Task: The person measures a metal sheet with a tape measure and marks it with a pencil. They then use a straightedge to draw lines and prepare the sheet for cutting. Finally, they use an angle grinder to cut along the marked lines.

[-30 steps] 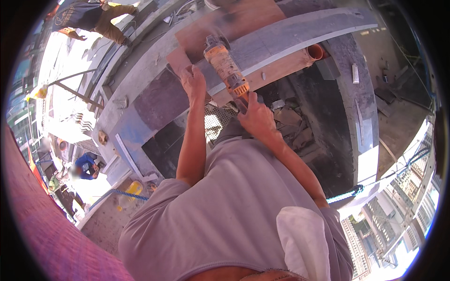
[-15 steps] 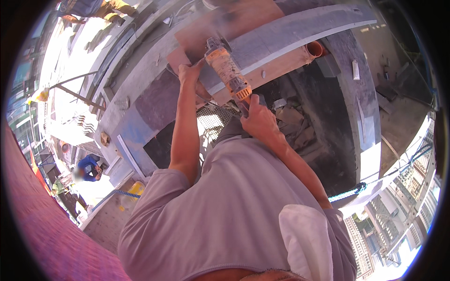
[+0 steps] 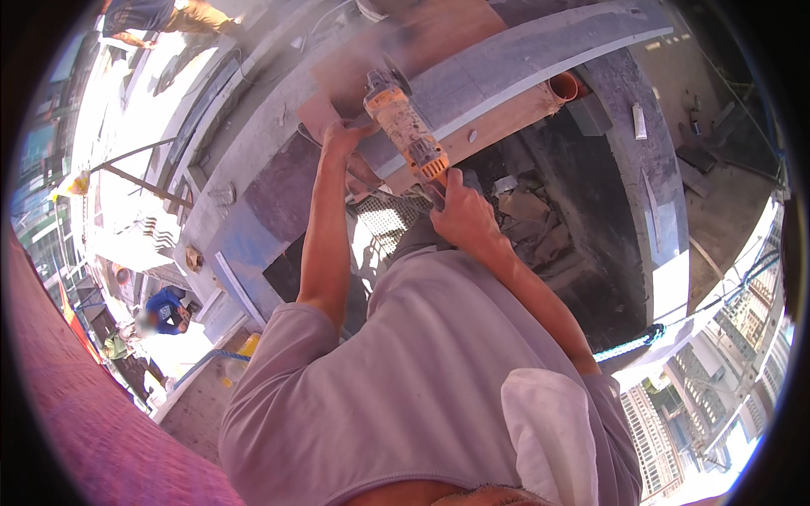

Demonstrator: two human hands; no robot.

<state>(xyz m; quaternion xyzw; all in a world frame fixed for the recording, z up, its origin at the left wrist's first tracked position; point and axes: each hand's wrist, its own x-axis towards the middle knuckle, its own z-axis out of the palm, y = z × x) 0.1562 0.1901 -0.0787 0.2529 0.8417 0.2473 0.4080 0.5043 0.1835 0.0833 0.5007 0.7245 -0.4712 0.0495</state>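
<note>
My right hand is wrapped round the rear handle of a dusty orange angle grinder. Its head and disc point away from me, over a reddish-brown panel lying on the ledge. Dust blurs the panel around the disc. Left of the grinder, my left hand is closed at the panel's near left corner. Its thumb side faces the tool, and some of its fingers are hidden.
A grey curved ledge runs beyond an opening holding rubble. An orange pipe end sticks out nearby. A blue rope crosses at right. Two other people are at left: one in blue, one in yellowish trousers.
The grinder and both my hands have shifted slightly left in the picture. Both my hands keep their grip. The person at upper left has moved slightly.
</note>
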